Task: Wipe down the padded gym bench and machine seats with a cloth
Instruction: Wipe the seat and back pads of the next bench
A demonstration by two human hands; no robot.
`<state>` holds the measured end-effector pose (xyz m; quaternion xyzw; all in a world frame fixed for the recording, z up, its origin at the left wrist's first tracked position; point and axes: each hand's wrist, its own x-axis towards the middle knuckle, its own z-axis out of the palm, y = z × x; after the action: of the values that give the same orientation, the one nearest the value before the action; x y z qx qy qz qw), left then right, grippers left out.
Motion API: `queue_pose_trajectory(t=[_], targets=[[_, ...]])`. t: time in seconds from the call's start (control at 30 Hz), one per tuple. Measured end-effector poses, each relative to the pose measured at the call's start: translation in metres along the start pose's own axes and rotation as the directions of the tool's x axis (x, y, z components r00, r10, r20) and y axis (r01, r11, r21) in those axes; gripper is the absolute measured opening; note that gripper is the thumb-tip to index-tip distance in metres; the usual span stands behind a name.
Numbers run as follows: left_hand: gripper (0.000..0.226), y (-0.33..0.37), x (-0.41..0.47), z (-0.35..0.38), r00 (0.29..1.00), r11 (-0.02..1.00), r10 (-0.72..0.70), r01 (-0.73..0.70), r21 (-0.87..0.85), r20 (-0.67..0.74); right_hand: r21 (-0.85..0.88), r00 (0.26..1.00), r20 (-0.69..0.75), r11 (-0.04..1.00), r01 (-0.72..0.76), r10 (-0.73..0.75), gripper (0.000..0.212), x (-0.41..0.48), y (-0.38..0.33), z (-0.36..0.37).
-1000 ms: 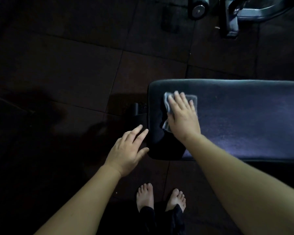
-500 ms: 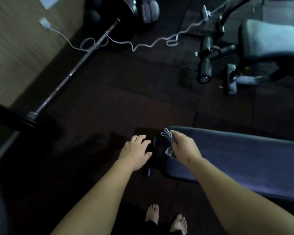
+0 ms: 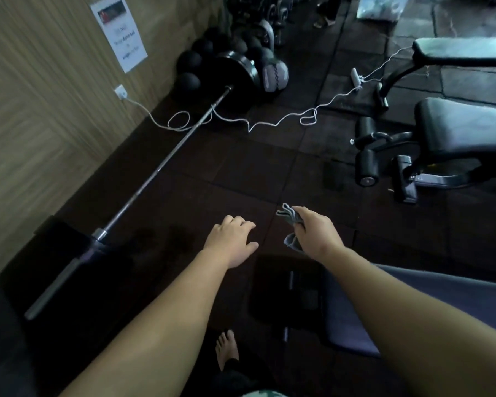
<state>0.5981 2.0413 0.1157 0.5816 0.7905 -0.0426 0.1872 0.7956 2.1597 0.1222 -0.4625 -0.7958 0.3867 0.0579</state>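
A grey cloth (image 3: 290,218) is bunched in my right hand (image 3: 317,233), held in the air above the floor, past the end of the dark padded bench (image 3: 453,299) at the lower right. My left hand (image 3: 232,239) hovers beside it with fingers loosely spread and nothing in it. Farther off at the right stands a machine with a black padded seat (image 3: 458,133), and behind it a second black pad (image 3: 467,51).
A long barbell (image 3: 155,173) with a black plate lies along the wooden wall on the left. A white cable (image 3: 269,121) snakes across the dark floor mats. Black balls and weights are stacked at the back. My bare foot (image 3: 226,349) shows below.
My right hand lifted the cloth off the bench end and now holds it bunched in the air. The view rose from the bench toward the room and the machines.
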Motion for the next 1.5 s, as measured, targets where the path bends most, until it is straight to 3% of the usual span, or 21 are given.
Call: queue_pose_trajectory(t=[0.23, 0.43, 0.67, 0.87, 1.0, 1.13, 1.5], targets=[[0.059, -0.074, 0.092, -0.081, 0.996, 0.996, 0.086, -0.088, 0.033, 0.035, 0.101, 0.983, -0.157, 0.992, -0.081, 0.097, 0.032, 0.094, -0.078, -0.010], [0.061, -0.086, 0.198, -0.131, 0.990, 0.988, 0.135, -0.137, 0.071, 0.038, 0.236, 0.958, -0.219, 0.963, -0.132, 0.185, 0.029, 0.182, -0.080, -0.030], [0.063, -0.037, 0.352, -0.186, 0.975, 0.973, 0.204, -0.212, 0.095, 0.082, 0.280, 0.907, -0.318, 0.941, -0.189, 0.277, 0.027, 0.286, -0.041, -0.128], [0.062, 0.073, 0.483, -0.246, 0.922, 0.906, 0.377, -0.387, 0.172, 0.089, 0.375, 0.831, -0.407, 0.899, -0.225, 0.378, 0.017, 0.345, 0.016, -0.248], [0.061, 0.173, 0.564, -0.264, 0.844, 0.817, 0.520, -0.536, 0.214, 0.129, 0.469, 0.709, -0.501, 0.844, -0.260, 0.497, 0.024, 0.352, 0.071, -0.324], [0.059, 0.289, 0.627, -0.270, 0.723, 0.690, 0.672, -0.690, 0.220, 0.159, 0.483, 0.553, -0.592, 0.808, -0.338, 0.586, 0.026, 0.345, 0.137, -0.392], [0.060, 0.619, 0.697, -0.247, 0.293, 0.223, 0.902, -0.945, 0.239, 0.317, 0.706, 0.099, -0.607, 0.593, -0.387, 0.788, 0.023, 0.266, 0.303, -0.534]])
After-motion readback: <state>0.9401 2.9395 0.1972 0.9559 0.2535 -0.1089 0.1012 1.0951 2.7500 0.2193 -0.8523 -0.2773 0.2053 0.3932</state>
